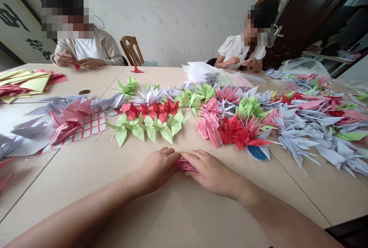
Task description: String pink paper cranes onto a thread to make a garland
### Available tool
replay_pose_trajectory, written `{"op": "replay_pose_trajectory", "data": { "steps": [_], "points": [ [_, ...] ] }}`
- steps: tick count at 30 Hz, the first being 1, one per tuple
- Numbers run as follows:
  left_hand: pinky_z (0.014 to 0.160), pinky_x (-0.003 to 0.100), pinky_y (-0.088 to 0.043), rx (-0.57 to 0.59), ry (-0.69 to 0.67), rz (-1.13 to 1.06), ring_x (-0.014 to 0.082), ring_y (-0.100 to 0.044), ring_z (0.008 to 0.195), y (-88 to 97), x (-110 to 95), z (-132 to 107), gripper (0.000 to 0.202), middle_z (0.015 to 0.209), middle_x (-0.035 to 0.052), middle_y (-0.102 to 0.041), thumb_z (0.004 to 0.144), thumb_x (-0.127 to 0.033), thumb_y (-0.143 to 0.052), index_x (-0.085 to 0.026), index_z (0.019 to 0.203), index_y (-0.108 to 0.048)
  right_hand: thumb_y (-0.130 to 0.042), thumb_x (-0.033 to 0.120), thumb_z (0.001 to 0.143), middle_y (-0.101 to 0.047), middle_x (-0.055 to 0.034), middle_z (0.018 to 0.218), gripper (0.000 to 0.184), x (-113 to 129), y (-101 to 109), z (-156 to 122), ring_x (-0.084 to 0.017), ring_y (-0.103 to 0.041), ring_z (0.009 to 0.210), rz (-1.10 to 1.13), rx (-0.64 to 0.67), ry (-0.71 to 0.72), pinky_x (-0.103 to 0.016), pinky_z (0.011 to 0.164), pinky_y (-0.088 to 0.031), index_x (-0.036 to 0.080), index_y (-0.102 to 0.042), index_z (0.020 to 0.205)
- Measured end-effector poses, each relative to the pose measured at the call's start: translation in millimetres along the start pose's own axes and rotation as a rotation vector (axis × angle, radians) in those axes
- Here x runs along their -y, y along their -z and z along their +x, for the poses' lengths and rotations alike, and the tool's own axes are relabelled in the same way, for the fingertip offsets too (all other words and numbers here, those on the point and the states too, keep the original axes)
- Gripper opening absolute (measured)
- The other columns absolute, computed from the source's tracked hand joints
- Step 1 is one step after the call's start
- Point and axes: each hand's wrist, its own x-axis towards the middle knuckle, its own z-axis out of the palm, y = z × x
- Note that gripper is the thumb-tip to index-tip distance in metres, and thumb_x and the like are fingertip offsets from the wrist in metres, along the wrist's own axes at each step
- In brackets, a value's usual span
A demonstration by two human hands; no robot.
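My left hand [156, 169] and my right hand [209, 173] meet on the wooden table [178, 217], both closed on a small pink folded paper piece [185, 164] that lies between their fingertips. Most of the piece is hidden under my fingers. Just beyond my hands sits a row of green folded paper cranes [149, 127] with a row of red paper cranes [151, 110] behind it. A heap of pink and red cranes [230, 127] lies ahead to the right.
Grey, pink and green cranes [310, 125] cover the right of the table. A red grid sheet [92, 125] and grey-pink folded pieces lie at left, flat coloured paper [25, 83] far left. Two other people fold paper at the far side; a wooden chair [131, 50] stands between them.
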Motion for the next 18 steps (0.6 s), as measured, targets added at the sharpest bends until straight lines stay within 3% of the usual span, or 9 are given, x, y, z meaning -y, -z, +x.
{"op": "replay_pose_trajectory", "data": {
  "steps": [18],
  "points": [
    [0.064,0.028,-0.044,0.013,0.009,0.013,0.019,-0.058,0.073,2.0,-2.8,0.0,0.006,0.08,0.0045,-0.063,0.084,-0.014,-0.053,-0.017,0.081,-0.057,-0.055,0.019,0.091,-0.058,-0.0099,0.127,0.044,-0.4,-0.2,0.9,-0.024,-0.054,0.116,0.002,-0.012,0.013,-0.04,0.102,-0.044,0.015,-0.047,0.134]
  ]
}}
